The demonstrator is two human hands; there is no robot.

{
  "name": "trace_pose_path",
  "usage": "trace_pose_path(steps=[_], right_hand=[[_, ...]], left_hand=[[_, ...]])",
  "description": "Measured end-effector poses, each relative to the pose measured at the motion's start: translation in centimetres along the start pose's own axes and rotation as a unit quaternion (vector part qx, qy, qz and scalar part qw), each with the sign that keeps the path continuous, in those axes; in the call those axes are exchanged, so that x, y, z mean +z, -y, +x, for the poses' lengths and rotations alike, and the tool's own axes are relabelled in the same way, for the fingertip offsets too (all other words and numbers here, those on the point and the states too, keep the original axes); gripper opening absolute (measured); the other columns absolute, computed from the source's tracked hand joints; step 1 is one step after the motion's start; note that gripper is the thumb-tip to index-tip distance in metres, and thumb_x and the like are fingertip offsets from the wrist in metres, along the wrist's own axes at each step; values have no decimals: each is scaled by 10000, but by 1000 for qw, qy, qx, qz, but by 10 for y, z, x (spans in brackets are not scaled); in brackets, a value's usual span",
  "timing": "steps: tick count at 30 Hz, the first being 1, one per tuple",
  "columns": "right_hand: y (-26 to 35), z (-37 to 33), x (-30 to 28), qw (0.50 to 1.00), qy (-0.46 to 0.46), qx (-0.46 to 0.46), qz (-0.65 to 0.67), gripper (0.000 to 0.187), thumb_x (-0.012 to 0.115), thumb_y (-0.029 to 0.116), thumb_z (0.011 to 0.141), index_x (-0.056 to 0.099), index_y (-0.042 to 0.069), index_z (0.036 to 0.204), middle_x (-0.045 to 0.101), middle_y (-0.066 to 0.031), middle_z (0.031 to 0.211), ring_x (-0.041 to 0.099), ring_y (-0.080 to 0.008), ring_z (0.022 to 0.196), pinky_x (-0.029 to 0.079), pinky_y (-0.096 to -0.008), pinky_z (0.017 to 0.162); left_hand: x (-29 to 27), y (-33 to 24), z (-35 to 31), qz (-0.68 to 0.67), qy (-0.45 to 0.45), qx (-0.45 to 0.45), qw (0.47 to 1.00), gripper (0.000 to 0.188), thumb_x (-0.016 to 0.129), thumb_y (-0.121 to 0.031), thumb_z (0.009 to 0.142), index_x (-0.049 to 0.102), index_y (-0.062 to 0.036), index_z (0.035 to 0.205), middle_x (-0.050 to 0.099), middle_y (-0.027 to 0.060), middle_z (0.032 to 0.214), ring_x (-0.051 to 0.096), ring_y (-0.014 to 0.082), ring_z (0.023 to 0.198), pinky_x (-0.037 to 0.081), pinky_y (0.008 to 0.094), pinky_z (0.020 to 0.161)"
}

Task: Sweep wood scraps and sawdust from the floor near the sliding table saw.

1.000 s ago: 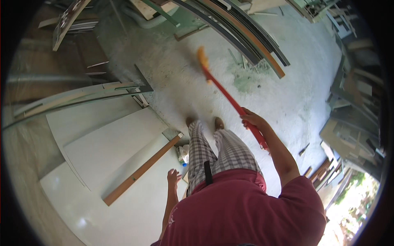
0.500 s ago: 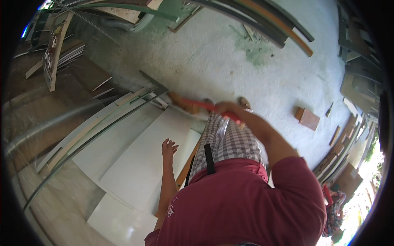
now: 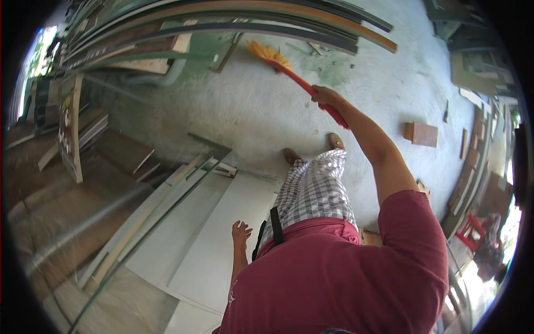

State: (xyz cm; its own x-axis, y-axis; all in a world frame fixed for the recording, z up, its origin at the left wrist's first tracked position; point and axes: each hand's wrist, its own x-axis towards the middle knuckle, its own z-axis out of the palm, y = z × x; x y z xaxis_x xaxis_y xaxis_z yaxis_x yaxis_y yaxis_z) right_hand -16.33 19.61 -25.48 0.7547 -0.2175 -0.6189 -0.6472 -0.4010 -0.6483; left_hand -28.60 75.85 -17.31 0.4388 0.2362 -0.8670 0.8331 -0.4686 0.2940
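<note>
My right hand [image 3: 328, 97] is closed around the red handle of a short broom [image 3: 303, 84]. Its yellow bristles point up and left, over the concrete floor near a stack of long boards. The red handle's butt end sticks out behind my hand, along the forearm. My left hand [image 3: 241, 232] hangs by my left side with loosely curled, parted fingers and nothing in it. Below that hand lie large white panels [image 3: 222, 222].
Long boards and strips [image 3: 311, 25] cross the far side. A brown block [image 3: 424, 134] sits on the floor at right, with stacked wood pieces [image 3: 471, 139] beyond. Metal strips and a long pipe [image 3: 83, 234] lie at left. Another person [image 3: 492, 245] is at the far right edge.
My right arm has stretched forward, carrying the broom from beside the white panels out to the floor near the long boards. My left hand still hangs at my side.
</note>
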Motion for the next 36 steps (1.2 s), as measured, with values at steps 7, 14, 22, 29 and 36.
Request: trace_pose_path(steps=[7, 14, 22, 29, 36], right_hand=[[-48, -222, -24, 979, 70, 66, 181, 490, 527, 179, 768, 389, 43, 1218, 505, -51, 570, 475, -125, 429, 396, -268, 400], [-102, -406, 24, 883, -69, 302, 353, 385, 528, 135, 771, 417, 16, 1119, 465, -33, 583, 484, -118, 445, 406, -261, 381], [-227, -398, 48, 663, -177, 304, 661, 143, 528, 158, 788, 453, 47, 740, 481, -61, 575, 479, -180, 449, 399, -311, 383], [-242, -205, 18, 555, -200, 343, 731, 126, 505, 131, 799, 429, 75, 716, 429, -31, 538, 434, -154, 443, 404, -280, 419], [-118, -77, -53, 677, -88, 74, 727, 194, 500, 93, 754, 354, 43, 871, 424, -56, 547, 451, -160, 439, 416, -297, 397]], left_hand=[[-5, -64, 26, 25, 32, 57, 998, 469, 448, -239, 870, 277, -54, 1265, 511, 170, 1069, 585, 259, 826, 455, 353, 728], [14, -105, 26, 59, 47, 79, 994, 423, 409, -256, 889, 299, -30, 1229, 466, 190, 1131, 569, 275, 901, 464, 358, 754], [50, -92, 12, 81, 46, 57, 994, 461, 448, -272, 870, 297, -60, 1250, 506, 156, 1081, 581, 246, 842, 454, 335, 709], [124, -106, -43, 138, 62, 53, 987, 477, 450, -265, 868, 281, -56, 1262, 504, 176, 1078, 581, 251, 840, 460, 340, 718], [173, -134, -65, 138, 57, 101, 984, 475, 445, -260, 869, 277, -56, 1264, 505, 172, 1082, 583, 248, 843, 459, 336, 717]])
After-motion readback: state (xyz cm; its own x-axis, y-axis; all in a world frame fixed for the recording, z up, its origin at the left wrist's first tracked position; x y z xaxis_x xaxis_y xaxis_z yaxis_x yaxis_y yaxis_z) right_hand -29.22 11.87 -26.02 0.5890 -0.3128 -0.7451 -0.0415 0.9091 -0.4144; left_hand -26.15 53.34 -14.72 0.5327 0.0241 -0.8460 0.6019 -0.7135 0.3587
